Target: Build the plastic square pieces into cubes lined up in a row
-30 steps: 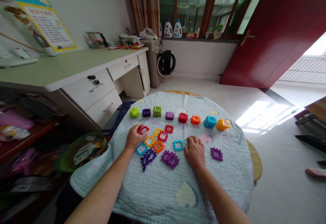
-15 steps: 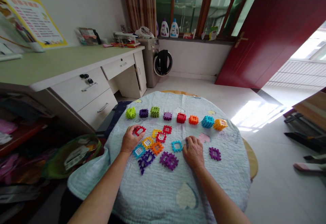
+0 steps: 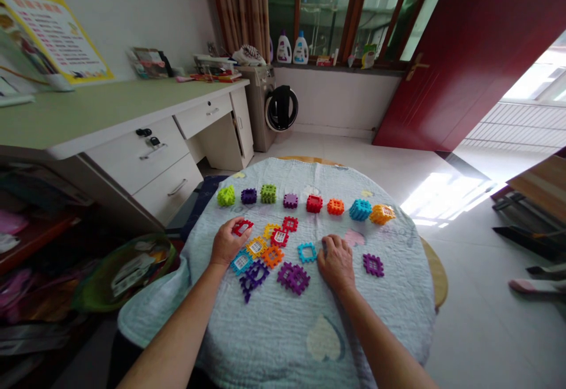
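Note:
My left hand [image 3: 225,244] has its thumb and fingers closed on a red square building tile [image 3: 242,227] at the left of the cloth. Close by lie a light blue tile [image 3: 241,262], yellow tiles [image 3: 256,247], an orange tile [image 3: 272,256], red tiles [image 3: 279,237] and dark purple pieces [image 3: 254,279]. My right hand [image 3: 336,261] rests on the cloth, fingers bent and thumb apart, with nothing visible in it; its palm side is hidden. Just left of it is a blue frame tile [image 3: 306,252]. Purple tiles [image 3: 293,277] overlap nearer me, and another purple tile [image 3: 374,265] lies farther right.
Along the far side of the round cloth-covered table [image 3: 327,312] runs a row of coloured tile stacks, including a red stack [image 3: 314,203] and a blue stack [image 3: 360,210]. A desk [image 3: 132,106] stands left, a washing machine [image 3: 260,106] behind, a red door [image 3: 460,53] right.
The camera view has shifted very slightly. Both hands and the tiles stay in place.

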`<move>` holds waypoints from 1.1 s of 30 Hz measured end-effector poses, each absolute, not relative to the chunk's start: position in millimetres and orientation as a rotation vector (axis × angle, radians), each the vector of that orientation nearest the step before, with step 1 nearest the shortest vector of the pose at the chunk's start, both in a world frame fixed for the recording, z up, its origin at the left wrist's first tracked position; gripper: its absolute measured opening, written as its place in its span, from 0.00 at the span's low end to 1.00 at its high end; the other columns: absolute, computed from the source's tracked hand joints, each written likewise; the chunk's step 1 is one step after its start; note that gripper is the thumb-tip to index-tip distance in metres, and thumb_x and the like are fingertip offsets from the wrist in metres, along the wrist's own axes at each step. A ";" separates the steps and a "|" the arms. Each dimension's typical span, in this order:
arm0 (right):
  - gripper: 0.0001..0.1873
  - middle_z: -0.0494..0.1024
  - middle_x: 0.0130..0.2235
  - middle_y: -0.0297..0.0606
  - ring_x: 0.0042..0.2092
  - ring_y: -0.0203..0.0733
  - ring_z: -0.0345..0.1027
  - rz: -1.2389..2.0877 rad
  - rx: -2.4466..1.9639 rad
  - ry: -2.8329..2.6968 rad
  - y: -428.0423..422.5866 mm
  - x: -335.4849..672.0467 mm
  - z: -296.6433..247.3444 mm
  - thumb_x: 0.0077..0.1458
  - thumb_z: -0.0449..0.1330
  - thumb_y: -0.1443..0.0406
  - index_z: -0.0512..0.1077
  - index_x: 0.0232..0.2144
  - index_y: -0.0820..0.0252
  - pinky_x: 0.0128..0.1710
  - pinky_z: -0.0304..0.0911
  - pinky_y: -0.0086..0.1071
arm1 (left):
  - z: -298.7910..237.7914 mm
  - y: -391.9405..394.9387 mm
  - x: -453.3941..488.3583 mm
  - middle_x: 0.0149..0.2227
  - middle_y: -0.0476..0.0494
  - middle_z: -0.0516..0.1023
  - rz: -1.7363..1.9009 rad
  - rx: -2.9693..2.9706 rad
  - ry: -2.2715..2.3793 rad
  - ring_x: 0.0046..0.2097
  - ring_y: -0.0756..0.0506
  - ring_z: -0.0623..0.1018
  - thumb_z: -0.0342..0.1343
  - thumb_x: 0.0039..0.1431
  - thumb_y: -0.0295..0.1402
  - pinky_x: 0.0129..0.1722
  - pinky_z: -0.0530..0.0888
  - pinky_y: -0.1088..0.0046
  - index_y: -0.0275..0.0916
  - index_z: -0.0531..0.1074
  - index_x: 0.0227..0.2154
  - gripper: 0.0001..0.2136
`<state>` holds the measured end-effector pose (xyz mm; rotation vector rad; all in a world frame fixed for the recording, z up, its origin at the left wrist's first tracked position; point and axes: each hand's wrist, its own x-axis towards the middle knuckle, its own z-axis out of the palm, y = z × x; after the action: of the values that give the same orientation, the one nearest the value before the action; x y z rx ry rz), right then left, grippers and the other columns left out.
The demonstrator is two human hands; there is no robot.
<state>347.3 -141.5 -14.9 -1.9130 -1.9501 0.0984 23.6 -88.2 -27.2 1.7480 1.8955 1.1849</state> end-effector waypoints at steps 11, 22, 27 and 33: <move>0.11 0.72 0.48 0.41 0.50 0.46 0.61 0.110 -1.923 -1.965 -140.7 347.9 -15.3 0.56 0.55 0.66 0.70 0.43 0.57 0.50 0.52 0.36 | -24.8 -85.7 22.8 0.45 0.40 0.78 1.223 1.763 1.797 0.45 0.41 0.78 0.60 0.49 0.44 0.49 0.75 0.61 0.39 0.71 0.45 0.22; 0.12 0.72 0.49 0.41 0.50 0.46 0.61 0.134 -1.921 -1.954 -141.6 347.1 -13.5 0.56 0.54 0.67 0.70 0.43 0.57 0.51 0.52 0.37 | 21.9 -87.9 93.1 0.51 0.41 0.76 0.749 2.236 1.393 0.51 0.40 0.75 0.60 0.45 0.28 0.55 0.70 0.60 0.41 0.69 0.53 0.28; 0.12 0.72 0.49 0.41 0.50 0.46 0.60 0.133 -1.918 -1.943 -141.3 347.2 -15.1 0.56 0.55 0.67 0.70 0.43 0.57 0.51 0.51 0.37 | 17.2 -81.3 103.5 0.52 0.40 0.76 0.549 2.370 1.340 0.54 0.38 0.74 0.59 0.43 0.25 0.58 0.67 0.59 0.42 0.70 0.52 0.28; 0.11 0.72 0.48 0.41 0.50 0.46 0.60 0.138 -1.929 -1.942 -140.7 347.4 -15.2 0.55 0.55 0.66 0.70 0.42 0.57 0.50 0.51 0.37 | 13.5 -76.5 107.3 0.53 0.39 0.75 0.411 2.394 1.372 0.54 0.37 0.74 0.58 0.43 0.25 0.56 0.68 0.59 0.43 0.69 0.53 0.29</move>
<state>347.4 -140.7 -15.2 -1.9288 -1.9422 0.1384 107.3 -76.5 13.5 2.3945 1.3721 0.4109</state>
